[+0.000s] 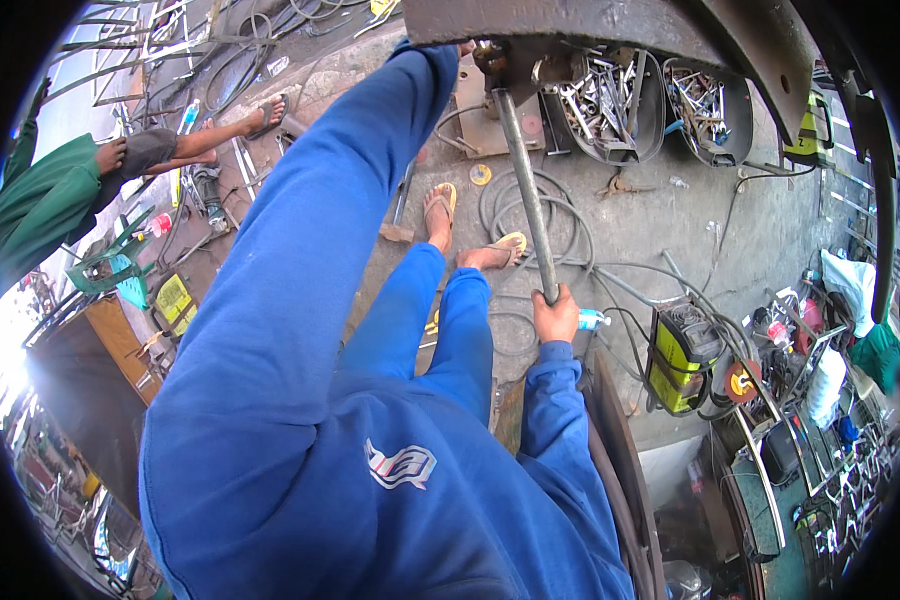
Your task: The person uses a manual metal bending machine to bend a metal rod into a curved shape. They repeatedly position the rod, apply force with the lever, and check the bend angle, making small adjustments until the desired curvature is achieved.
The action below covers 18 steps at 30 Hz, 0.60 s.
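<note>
My right hand (556,314) is closed round the lower end of a long grey steel pipe (527,190). The pipe's upper end meets a rusty bolted fitting (492,64) under a heavy dark metal beam (580,18). My left arm reaches up to that same beam. Only a sliver of my left hand (466,48) shows beside the fitting; its fingers are hidden by the beam and sleeve, so its grip cannot be made out.
Two cut-open containers of wrenches (600,105) and tools (698,105) stand beyond the pipe. Cables (540,200) coil by my sandalled feet. A yellow-green welding machine (678,360) stands at right, near a water bottle (594,319). A person in green (55,200) sits at left.
</note>
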Motion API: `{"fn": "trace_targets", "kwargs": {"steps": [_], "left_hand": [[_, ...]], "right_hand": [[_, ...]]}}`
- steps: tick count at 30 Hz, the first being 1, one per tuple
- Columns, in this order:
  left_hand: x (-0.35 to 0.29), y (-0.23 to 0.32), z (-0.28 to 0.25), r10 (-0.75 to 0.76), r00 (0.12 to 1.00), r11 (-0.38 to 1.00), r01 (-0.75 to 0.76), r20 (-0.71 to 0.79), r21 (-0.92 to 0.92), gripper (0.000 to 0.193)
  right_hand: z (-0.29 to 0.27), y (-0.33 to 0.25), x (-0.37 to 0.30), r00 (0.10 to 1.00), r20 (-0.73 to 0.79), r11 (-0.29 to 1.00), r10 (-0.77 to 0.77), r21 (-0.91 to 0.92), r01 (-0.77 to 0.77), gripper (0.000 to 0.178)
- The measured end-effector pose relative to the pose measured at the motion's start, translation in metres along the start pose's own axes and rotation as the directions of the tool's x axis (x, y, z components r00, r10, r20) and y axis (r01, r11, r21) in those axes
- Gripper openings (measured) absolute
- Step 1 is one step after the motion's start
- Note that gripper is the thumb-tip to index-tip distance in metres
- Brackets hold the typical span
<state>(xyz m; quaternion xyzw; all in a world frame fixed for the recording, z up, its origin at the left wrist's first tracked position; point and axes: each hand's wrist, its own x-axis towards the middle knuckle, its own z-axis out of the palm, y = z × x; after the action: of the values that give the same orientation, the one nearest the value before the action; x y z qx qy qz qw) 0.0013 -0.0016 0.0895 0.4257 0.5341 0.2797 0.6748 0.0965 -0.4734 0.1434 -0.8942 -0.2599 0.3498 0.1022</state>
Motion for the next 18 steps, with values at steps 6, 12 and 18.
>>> {"fn": "trace_targets", "kwargs": {"steps": [6, 12, 18], "left_hand": [[-0.004, 0.013, 0.001, 0.017, 1.000, 1.000, -0.017, 0.012, -0.010, 0.025], [-0.005, 0.014, -0.001, 0.020, 1.000, 0.999, -0.020, 0.015, -0.038, 0.026], [-0.015, 0.015, -0.002, 0.015, 1.000, 0.996, -0.015, 0.004, -0.083, 0.028]], "right_hand": [[0.002, 0.001, 0.000, 1.000, -0.018, 1.000, -0.007, -0.026, 0.007, 0.037], [0.001, 0.001, -0.002, 1.000, -0.005, 1.000, -0.013, -0.002, 0.013, 0.037], [0.006, 0.003, 0.003, 1.000, -0.010, 0.999, -0.009, -0.032, 0.009, 0.037]]}}
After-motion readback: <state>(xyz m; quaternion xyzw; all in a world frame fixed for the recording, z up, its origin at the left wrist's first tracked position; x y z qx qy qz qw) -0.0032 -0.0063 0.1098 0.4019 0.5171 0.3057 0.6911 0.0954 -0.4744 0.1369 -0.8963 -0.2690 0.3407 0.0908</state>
